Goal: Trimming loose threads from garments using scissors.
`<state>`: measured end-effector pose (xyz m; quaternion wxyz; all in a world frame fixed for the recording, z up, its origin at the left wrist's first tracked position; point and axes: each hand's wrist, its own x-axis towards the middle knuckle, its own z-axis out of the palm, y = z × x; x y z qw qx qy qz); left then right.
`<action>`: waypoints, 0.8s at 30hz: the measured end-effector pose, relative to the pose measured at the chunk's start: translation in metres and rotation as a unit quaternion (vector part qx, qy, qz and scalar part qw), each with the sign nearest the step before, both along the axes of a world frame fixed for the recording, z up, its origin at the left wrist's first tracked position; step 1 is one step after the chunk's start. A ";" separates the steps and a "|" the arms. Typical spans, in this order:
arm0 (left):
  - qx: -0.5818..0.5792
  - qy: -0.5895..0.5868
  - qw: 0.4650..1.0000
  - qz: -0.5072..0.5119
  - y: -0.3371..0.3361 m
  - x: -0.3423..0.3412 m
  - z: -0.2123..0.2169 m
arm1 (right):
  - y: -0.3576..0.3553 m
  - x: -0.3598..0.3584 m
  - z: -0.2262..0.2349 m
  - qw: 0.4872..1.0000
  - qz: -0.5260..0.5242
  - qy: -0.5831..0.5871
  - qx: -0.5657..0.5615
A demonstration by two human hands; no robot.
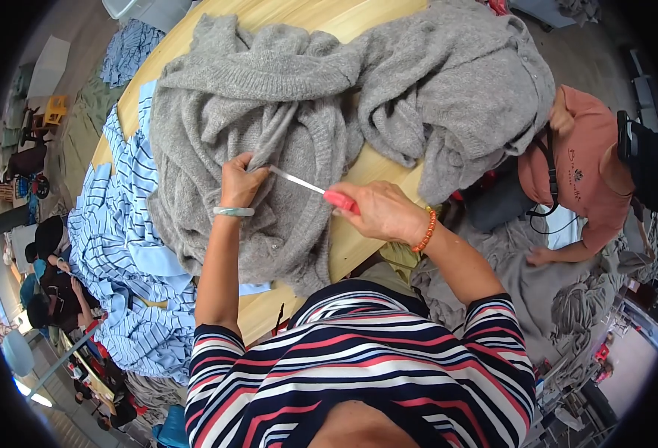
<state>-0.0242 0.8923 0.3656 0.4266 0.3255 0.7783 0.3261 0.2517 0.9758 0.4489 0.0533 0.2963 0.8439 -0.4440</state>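
Observation:
A pile of grey knitted garments lies on the table in front of me. My left hand is closed, pinching a bunched strip of the grey knit between thumb and fingers. My right hand is closed around the red handle of a slim-bladed tool. Its bright, narrow blade points left, and the tip reaches the cloth by my left fingers. Whether it is scissors or a single blade, I cannot tell. A second heap of grey knitwear with small buttons along its edge spreads to the far right.
Blue striped garments hang over the left side of the wooden table. Close on the right, a person in a salmon shirt handles more grey cloth. Other people work at the far left. A white bin stands behind the table.

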 end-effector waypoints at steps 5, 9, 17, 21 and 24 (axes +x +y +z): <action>0.189 0.414 0.879 -0.138 0.043 0.044 0.038 | 0.002 0.018 -0.021 0.997 -0.055 0.041 0.023; 0.212 0.426 0.857 -0.197 0.060 0.038 -0.005 | 0.005 0.024 -0.019 0.994 -0.090 0.047 0.041; 0.160 -0.097 0.982 0.030 0.048 0.006 -0.022 | 0.010 0.022 0.001 0.996 -0.080 -0.003 0.032; 0.169 -0.202 0.962 0.065 0.040 0.012 -0.013 | 0.016 0.007 0.001 0.995 -0.055 -0.070 0.034; 0.176 -0.248 0.947 0.099 0.037 0.011 -0.012 | 0.015 0.003 0.001 0.999 -0.017 -0.033 0.028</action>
